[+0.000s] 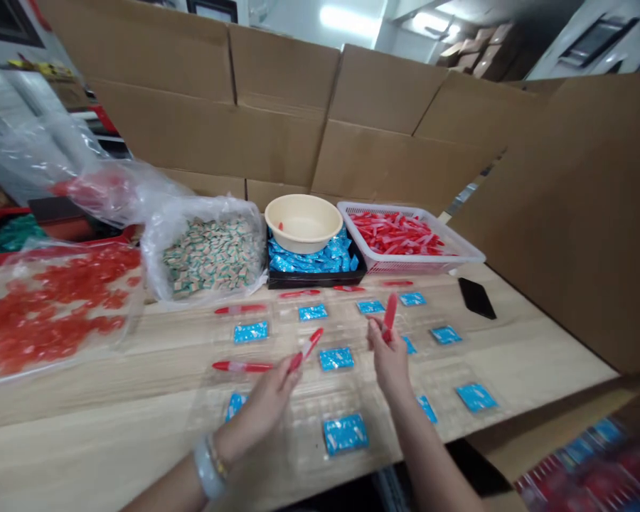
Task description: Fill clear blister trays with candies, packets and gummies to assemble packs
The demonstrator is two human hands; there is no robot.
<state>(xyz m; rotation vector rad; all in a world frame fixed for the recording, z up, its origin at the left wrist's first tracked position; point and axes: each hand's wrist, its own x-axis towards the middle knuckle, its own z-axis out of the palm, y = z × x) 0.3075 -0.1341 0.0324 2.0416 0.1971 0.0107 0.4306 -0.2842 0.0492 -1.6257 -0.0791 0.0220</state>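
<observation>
**Left hand (264, 412) and right hand (390, 359) pinch slim plastic sticks over a clear plastic blister tray (304, 434)**

The left hand's fingers close on a red-and-clear stick (305, 350), the right's on a solid red stick (389, 318). A blue foil sachet (345, 434) lies in the tray, just below the hands. Beyond the tray stand a white plastic basket (421, 262) of red sticks and a round cream plastic bowl (303, 220); left of the tray lies a clear bag of orange-red pieces (48, 313).

1. Your camera sits on your head, above the near side of the bench (85, 405).
2. It faces forward and down, across the bench toward the cardboard sheets (277, 142).
3. It looks from close behind your left hand (264, 412) and right hand (389, 359).
</observation>
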